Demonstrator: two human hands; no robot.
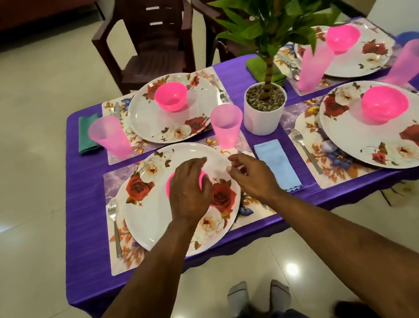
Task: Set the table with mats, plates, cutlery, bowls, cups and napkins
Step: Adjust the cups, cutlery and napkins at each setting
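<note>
On the near left corner of the table (91, 206), covered with a purple cloth, lies a flowered mat (112, 180) with a white rose-patterned plate (158, 223) on it. The left hand (190, 190) is over the middle of this plate, its fingers curved down over a pink bowl (169, 185); only the edges of the bowl show, so I cannot tell if the fingers really hold it or only cover it. The right hand (251, 172) is just beside, above the right rim of the plate, with fingers loosely bent and nothing in them.

A fork (114, 222) lies on the mat left of the plate. A pink cup (226, 126) stands at the far right corner of the mat, and a light blue napkin (277, 165) lies on the cloth to the right.

Three other places are set with plate, pink bowl and pink cup. At the far left place a green napkin (88, 134) lies beside its cup (110, 136). A plant in a white pot (264, 113) stands in the middle of the table. A dark chair (146, 39) stands behind the table. The person's feet in grey socks (259, 297) stand on the shiny tile floor.
</note>
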